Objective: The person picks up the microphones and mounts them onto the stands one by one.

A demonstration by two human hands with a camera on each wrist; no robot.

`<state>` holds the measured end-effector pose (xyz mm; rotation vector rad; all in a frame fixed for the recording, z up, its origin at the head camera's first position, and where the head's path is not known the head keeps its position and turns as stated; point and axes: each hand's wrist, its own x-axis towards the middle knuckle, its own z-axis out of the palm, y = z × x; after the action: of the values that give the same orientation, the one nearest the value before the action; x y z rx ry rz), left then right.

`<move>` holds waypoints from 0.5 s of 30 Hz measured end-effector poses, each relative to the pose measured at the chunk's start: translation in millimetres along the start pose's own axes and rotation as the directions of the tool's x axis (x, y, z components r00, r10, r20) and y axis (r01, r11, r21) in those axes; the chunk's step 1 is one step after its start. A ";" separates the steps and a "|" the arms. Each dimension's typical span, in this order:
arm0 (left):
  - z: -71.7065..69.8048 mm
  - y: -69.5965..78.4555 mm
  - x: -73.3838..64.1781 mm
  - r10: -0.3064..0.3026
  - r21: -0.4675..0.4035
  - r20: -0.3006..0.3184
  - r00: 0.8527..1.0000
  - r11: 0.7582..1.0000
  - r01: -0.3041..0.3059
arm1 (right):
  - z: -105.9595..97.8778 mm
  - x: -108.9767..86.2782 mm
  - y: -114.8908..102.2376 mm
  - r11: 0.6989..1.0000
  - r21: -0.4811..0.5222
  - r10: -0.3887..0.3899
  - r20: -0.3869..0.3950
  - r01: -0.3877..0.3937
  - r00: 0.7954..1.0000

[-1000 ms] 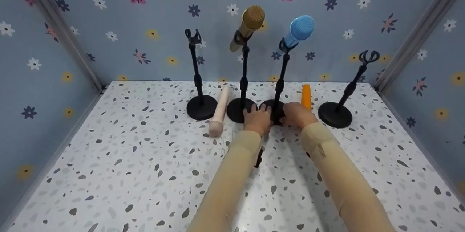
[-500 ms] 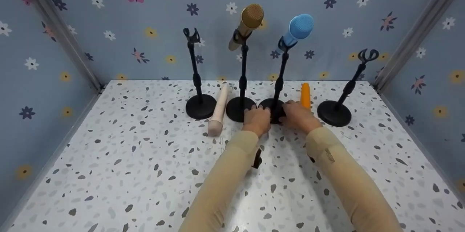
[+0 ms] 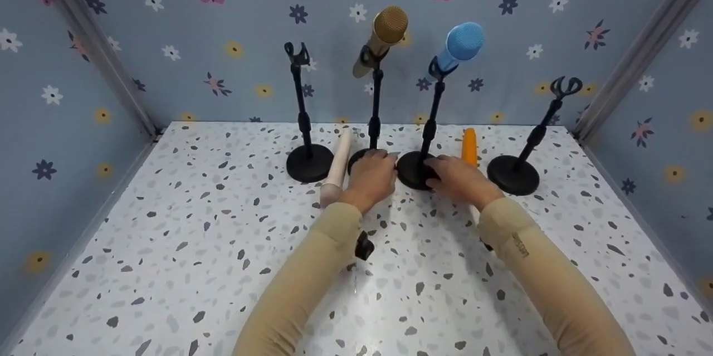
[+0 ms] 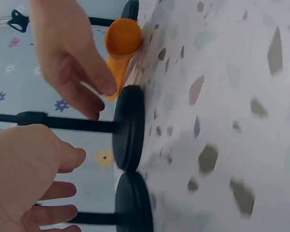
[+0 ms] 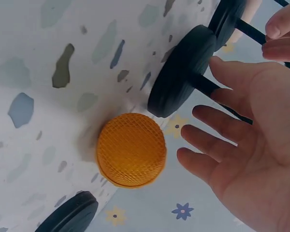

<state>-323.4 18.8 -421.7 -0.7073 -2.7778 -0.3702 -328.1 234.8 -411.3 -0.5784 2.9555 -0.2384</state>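
My left hand point(image 3: 372, 178) is over the front of the round black base of a microphone stand point(image 3: 375, 105), which bears a gold microphone point(image 3: 389, 27). Its fingers are loosely bent and spread in the left wrist view, with nothing gripped. Beside it, my right hand point(image 3: 459, 178) reaches to the base of a second stand point(image 3: 429, 127), topped by a blue microphone point(image 3: 463, 43). In the right wrist view the right hand's fingers point(image 5: 217, 125) are relaxed, thumb and forefinger close to that stand's pole. An orange microphone point(image 5: 130, 150) lies beside the right hand, partly hidden by it in the head view.
A pale pink microphone point(image 3: 337, 166) lies on the speckled white table point(image 3: 184, 244), left of my left hand. Stands with bare clips are at the far left point(image 3: 305, 122) and far right point(image 3: 535, 139). Flower-patterned walls point(image 3: 234, 22) enclose the back and sides.
My left hand has shifted left, from between the two middle bases to in front of the gold microphone's stand. The right hand has stayed by the blue microphone's stand, its forearm swinging slightly outward.
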 end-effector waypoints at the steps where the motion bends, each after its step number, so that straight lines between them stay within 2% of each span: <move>1: -3.5 -5.2 -3.3 0.005 -0.003 -0.015 1.000 1.000 -0.005 | -1.2 -0.7 -1.3 1.000 0.007 -0.003 0.007 0.003 1.000; 4: -13.5 -22.3 -13.0 -0.013 -0.022 -0.043 0.999 1.000 0.012 | -4.2 -1.0 -6.0 1.000 0.029 -0.011 0.027 0.010 1.000; 7: -22.4 -41.0 -22.1 -0.073 -0.058 -0.045 0.996 0.996 0.070 | -6.4 1.4 -12.0 0.999 0.038 -0.018 0.039 0.017 0.999; 9: -27.3 -54.4 -27.7 -0.122 -0.065 -0.027 0.992 0.991 0.120 | -7.0 4.1 -16.8 0.998 0.028 -0.050 0.036 0.049 0.998; 12: -31.0 -74.8 -35.8 -0.185 -0.025 -0.008 0.983 0.983 0.184 | -5.4 9.9 -23.9 0.985 0.026 -0.173 -0.022 0.173 0.985; 15: -29.3 -93.4 -44.6 -0.234 0.005 0.009 0.972 0.972 0.234 | -1.5 13.8 -32.5 0.955 0.035 -0.289 -0.099 0.294 0.952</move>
<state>-326.5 -88.7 -424.6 -0.3800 -2.8774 -0.4069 -329.2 200.0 -405.4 -1.0253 2.9308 -0.3745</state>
